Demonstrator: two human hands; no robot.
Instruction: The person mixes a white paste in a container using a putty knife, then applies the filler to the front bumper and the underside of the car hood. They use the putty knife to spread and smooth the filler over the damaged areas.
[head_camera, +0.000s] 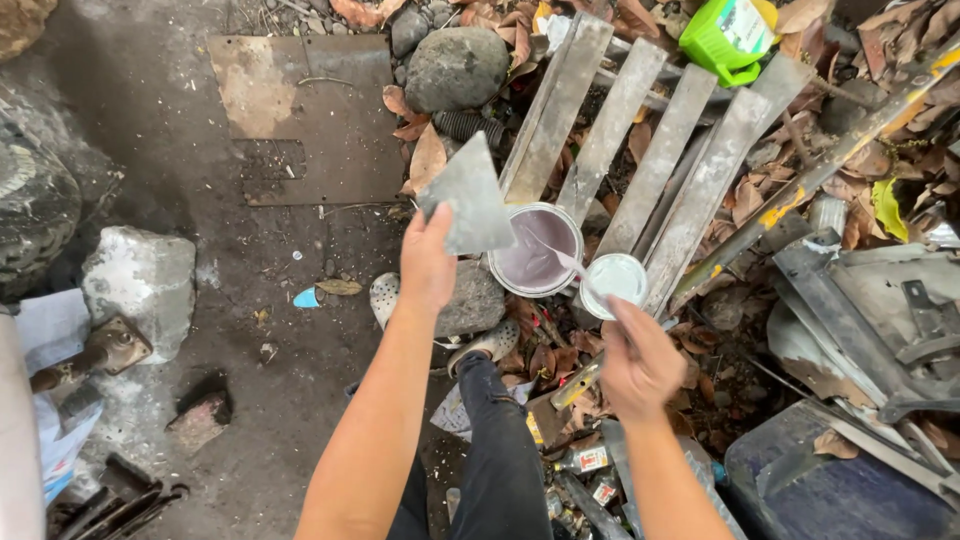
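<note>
Two hands work over an open paint can (535, 250) of pale mauve paint at centre frame, its lid (613, 280) just right. The left hand (428, 262) pinches a grey triangular metal scrap (468, 205); the right hand (640, 365) grips a stirring stick (560, 258) dipped in. Stirring slowly, keeping the stick low, would avoid splashes.

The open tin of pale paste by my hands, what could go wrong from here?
1. The open tin sits on uneven stones and dry leaves, so a knock from the right hand stirring with the stick might tip it.
2. Its lid lies amid litter and could pick up dirt.
3. The metal sheet in the left hand has pointed corners that might cut.
</note>
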